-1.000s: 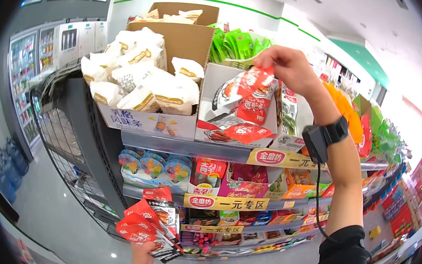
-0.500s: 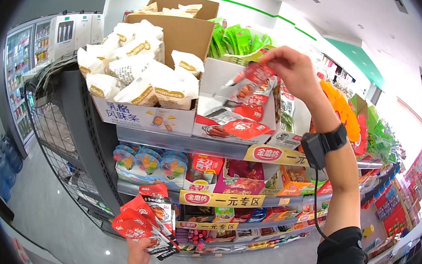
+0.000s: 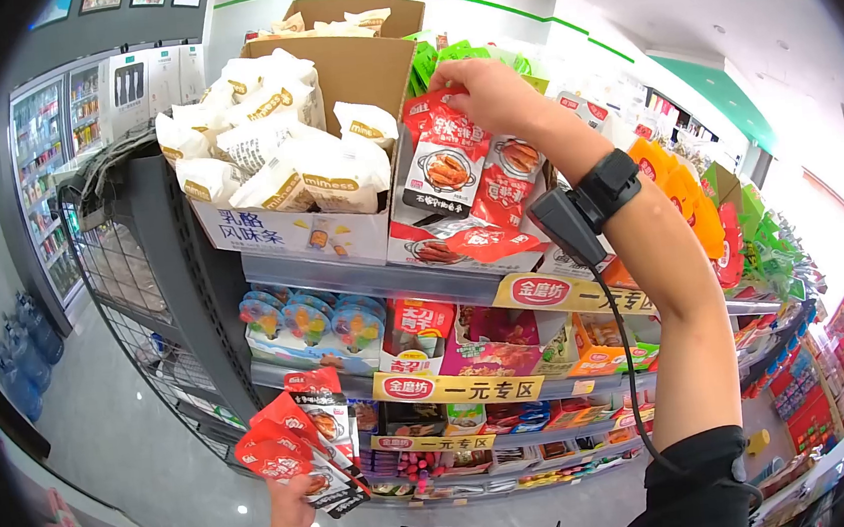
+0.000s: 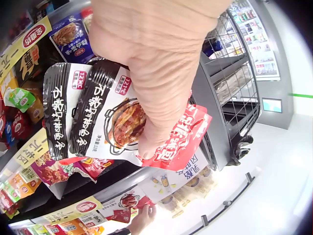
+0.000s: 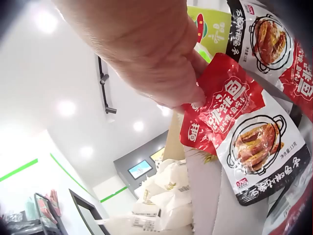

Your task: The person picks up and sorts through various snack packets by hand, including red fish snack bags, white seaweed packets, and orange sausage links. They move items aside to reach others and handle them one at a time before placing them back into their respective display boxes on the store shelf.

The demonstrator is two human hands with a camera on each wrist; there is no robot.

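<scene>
My right hand (image 3: 498,101) pinches a snack packet (image 3: 442,169) by its red top edge. The packet hangs upright over the left part of a white display box (image 3: 409,253), its picture side toward me. Behind and below it, more packets of the same red, white and black design (image 3: 514,165) stand and lie in that box. Lower down at the left, my left hand (image 3: 288,511) grips a fanned bunch of several such packets (image 3: 302,437). In the left wrist view the thumb (image 4: 159,117) presses across the front of the bunch (image 4: 105,112).
Left of the display box stands a carton (image 3: 274,231) heaped with white wrapped snacks (image 3: 281,145). Green packets (image 3: 464,51) sit behind. Shelves below hold boxed snacks and yellow price strips (image 3: 458,388). A wire side rack (image 3: 131,319) flanks the shelf's left end.
My right hand has moved left across the display box with the pinched packet, which now faces me flat. My left hand stays low at the left with its bunch.
</scene>
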